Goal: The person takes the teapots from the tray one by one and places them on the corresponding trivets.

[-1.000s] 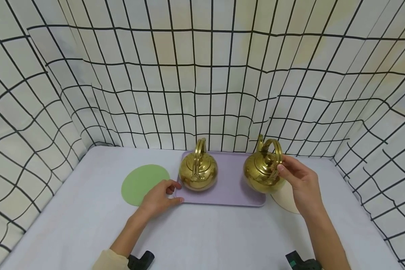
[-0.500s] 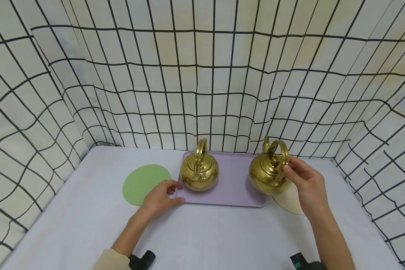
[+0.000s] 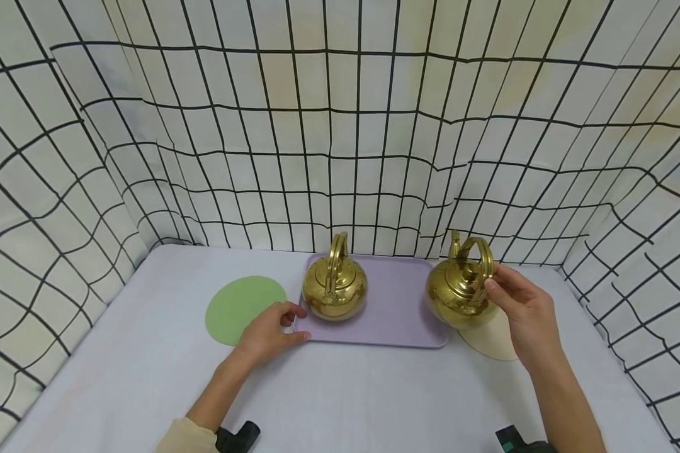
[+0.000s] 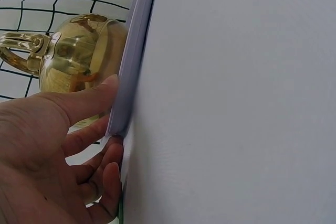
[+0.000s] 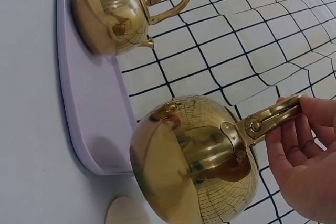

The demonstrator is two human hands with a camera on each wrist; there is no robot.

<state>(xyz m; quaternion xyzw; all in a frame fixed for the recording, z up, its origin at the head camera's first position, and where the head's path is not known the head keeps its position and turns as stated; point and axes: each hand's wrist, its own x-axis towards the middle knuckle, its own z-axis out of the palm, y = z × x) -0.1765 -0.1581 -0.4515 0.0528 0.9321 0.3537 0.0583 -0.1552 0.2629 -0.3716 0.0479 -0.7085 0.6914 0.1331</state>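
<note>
A brass teapot (image 3: 459,292) hangs by its arched handle from my right hand (image 3: 527,311), whose thumb and fingers pinch the handle. It is held up over the right end of the lilac tray (image 3: 393,314) and part of the cream disc (image 3: 490,336); its base shows clear of the tray in the right wrist view. A second brass teapot (image 3: 334,289) stands on the tray's left part. My left hand (image 3: 266,333) grips the tray's near left corner, with the thumb (image 4: 100,95) along the front edge and fingers around the side.
A green disc (image 3: 243,308) lies on the white tabletop (image 3: 362,396) left of the tray, partly behind my left hand. White walls with a black grid (image 3: 340,132) enclose the back and both sides.
My right hand has carried its teapot rightward, off the tray's right end and toward the cream disc. The left hand, the tray and the other teapot keep their places.
</note>
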